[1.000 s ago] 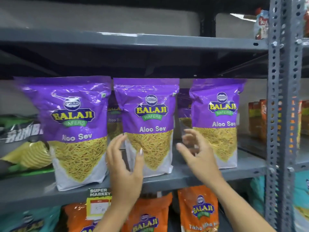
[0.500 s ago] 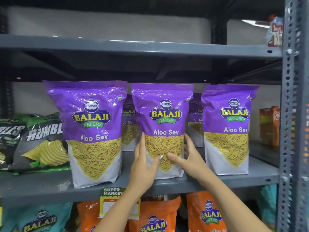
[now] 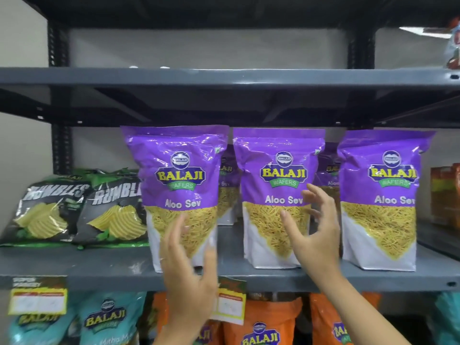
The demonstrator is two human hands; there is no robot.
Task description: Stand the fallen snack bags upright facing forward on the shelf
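Note:
Three purple Aloo Sev bags stand upright, facing forward, on the grey shelf [image 3: 104,267]: a left bag [image 3: 179,175], a middle bag [image 3: 276,175] and a right bag [image 3: 383,185]. More purple bags [image 3: 225,185] stand behind them, partly hidden. My left hand [image 3: 189,270] is open with fingers spread, in front of the left bag's lower part. My right hand [image 3: 316,232] is open beside the middle bag's right edge, holding nothing.
Two black Rumbles chip bags [image 3: 82,210] lean back on the shelf's left. Orange boxes [image 3: 445,195] sit at far right. Teal [image 3: 107,319] and orange [image 3: 263,327] bags fill the shelf below, behind price tags [image 3: 230,302]. The upper shelf [image 3: 224,77] hangs close over the bag tops.
Both hands have come off the middle bag and spread apart; my left hand moved left in front of the left bag. The view shifted left.

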